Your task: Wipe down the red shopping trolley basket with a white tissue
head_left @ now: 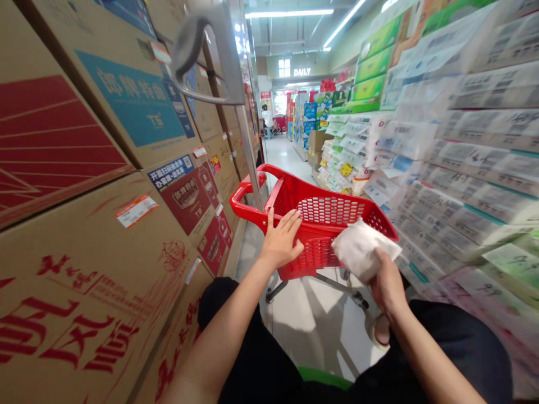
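Note:
A red plastic shopping cart (332, 206) with perforated sides stands in front of me on grey legs. My left hand (281, 238) lies against its near side, just below the top rim, with the fingers stretched out and slightly apart. Pinched between the thumb and fingers of my right hand (385, 280) is a folded white cloth (362, 247). The cloth is in front of the cart's near right side and covers part of it; whether it touches the plastic I cannot tell.
Stacked cardboard cartons (84, 280) line the left side. A grey handle on a metal pole (248, 134) rises near the cart. Wrapped tissue packs (471, 163) are piled along the right. A tiled aisle (281, 157) runs ahead, with a person (268, 116) far off.

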`<state>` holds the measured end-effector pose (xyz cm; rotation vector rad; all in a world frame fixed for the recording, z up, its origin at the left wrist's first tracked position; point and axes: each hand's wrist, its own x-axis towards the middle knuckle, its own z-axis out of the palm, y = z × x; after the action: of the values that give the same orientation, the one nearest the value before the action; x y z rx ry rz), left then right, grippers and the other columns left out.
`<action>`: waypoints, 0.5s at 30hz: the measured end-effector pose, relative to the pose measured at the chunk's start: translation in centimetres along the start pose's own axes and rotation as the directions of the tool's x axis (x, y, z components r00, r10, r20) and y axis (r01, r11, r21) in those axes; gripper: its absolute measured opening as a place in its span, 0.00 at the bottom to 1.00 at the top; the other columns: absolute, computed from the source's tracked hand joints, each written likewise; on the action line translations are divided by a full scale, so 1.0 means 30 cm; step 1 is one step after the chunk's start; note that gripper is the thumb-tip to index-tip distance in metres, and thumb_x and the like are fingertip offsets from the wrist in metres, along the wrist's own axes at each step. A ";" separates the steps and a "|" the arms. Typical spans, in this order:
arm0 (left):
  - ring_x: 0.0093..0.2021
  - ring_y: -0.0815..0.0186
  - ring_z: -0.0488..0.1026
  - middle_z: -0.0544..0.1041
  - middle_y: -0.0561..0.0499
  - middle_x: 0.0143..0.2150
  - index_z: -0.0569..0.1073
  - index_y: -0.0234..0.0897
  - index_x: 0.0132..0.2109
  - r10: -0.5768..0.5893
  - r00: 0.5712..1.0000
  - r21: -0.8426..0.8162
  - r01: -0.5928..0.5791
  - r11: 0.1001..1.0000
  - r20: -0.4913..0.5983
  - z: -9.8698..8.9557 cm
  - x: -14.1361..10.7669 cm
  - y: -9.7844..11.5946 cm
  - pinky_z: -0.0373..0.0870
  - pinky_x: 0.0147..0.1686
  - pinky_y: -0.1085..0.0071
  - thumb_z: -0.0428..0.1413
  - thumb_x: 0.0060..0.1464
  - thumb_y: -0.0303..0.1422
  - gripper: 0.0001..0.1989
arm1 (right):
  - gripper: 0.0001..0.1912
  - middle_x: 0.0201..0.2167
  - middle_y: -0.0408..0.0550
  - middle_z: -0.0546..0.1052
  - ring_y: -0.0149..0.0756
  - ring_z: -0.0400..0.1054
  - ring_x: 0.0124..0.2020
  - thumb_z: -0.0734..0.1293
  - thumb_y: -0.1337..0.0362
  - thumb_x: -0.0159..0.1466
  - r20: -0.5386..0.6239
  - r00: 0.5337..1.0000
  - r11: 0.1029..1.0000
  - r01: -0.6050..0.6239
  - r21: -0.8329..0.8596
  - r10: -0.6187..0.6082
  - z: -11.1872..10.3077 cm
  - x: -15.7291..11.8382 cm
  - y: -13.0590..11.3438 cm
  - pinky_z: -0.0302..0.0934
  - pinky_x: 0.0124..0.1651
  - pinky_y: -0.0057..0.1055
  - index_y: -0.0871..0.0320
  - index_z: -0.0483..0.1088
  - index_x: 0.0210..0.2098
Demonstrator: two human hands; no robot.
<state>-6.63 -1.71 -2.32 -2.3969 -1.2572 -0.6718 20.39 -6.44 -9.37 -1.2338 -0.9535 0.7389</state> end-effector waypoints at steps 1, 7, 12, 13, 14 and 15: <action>0.74 0.52 0.56 0.59 0.45 0.74 0.65 0.36 0.69 -0.005 1.000 -0.001 0.005 1.000 -0.007 0.004 0.000 0.006 0.21 0.73 0.39 0.54 0.59 0.34 0.31 | 0.32 0.46 0.52 0.82 0.50 0.77 0.46 0.59 0.43 0.66 -0.052 0.997 0.999 0.048 -0.010 -0.048 0.014 0.010 -0.038 0.72 0.48 0.45 0.60 0.72 0.57; 0.76 0.56 0.51 0.54 0.46 0.76 0.59 0.39 0.72 -0.119 0.972 -0.046 0.112 0.993 -0.204 -0.033 -0.040 -0.005 0.29 0.75 0.45 0.53 0.60 0.29 0.33 | 0.29 0.74 0.44 0.57 0.44 0.48 0.75 0.57 0.52 0.73 0.363 0.789 0.826 0.558 -0.084 -0.496 0.236 0.040 -0.221 0.41 0.76 0.49 0.49 0.58 0.71; 0.78 0.50 0.41 0.46 0.37 0.78 0.42 0.34 0.76 -0.351 0.855 -0.076 0.350 0.934 -0.383 -0.070 -0.066 -0.117 0.31 0.73 0.40 0.52 0.64 0.40 0.41 | 0.29 0.77 0.43 0.47 0.42 0.43 0.76 0.51 0.56 0.75 0.410 0.694 0.709 0.690 -0.145 -0.592 0.439 0.026 -0.250 0.43 0.76 0.51 0.47 0.48 0.75; 0.78 0.49 0.40 0.45 0.36 0.78 0.40 0.32 0.76 -0.351 0.859 -0.074 0.350 0.934 -0.373 -0.068 -0.067 -0.139 0.33 0.74 0.41 0.53 0.64 0.43 0.44 | 0.30 0.77 0.44 0.47 0.43 0.43 0.76 0.52 0.56 0.75 0.451 0.653 0.653 0.735 -0.181 -0.609 0.475 0.018 -0.249 0.44 0.75 0.51 0.48 0.47 0.75; 0.78 0.49 0.40 0.46 0.35 0.78 0.39 0.31 0.76 -0.342 0.869 -0.066 0.341 0.938 -0.358 -0.063 -0.067 -0.157 0.34 0.74 0.41 0.53 0.64 0.44 0.45 | 0.31 0.77 0.46 0.48 0.44 0.44 0.76 0.53 0.57 0.75 0.508 0.605 0.588 0.779 -0.217 -0.613 0.509 0.009 -0.245 0.45 0.75 0.52 0.49 0.47 0.75; 0.78 0.48 0.40 0.48 0.34 0.77 0.39 0.30 0.76 -0.330 0.880 -0.057 0.331 0.942 -0.343 -0.058 -0.068 -0.173 0.35 0.74 0.41 0.53 0.63 0.45 0.46 | 0.31 0.76 0.48 0.50 0.46 0.45 0.76 0.54 0.58 0.74 0.571 0.559 0.521 0.816 -0.250 -0.601 0.539 0.000 -0.239 0.45 0.75 0.53 0.50 0.48 0.75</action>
<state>-12.38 -1.13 -1.57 -1.9539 -1.5119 -1.1364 5.62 -0.86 -1.41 -0.9332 -1.9768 0.0294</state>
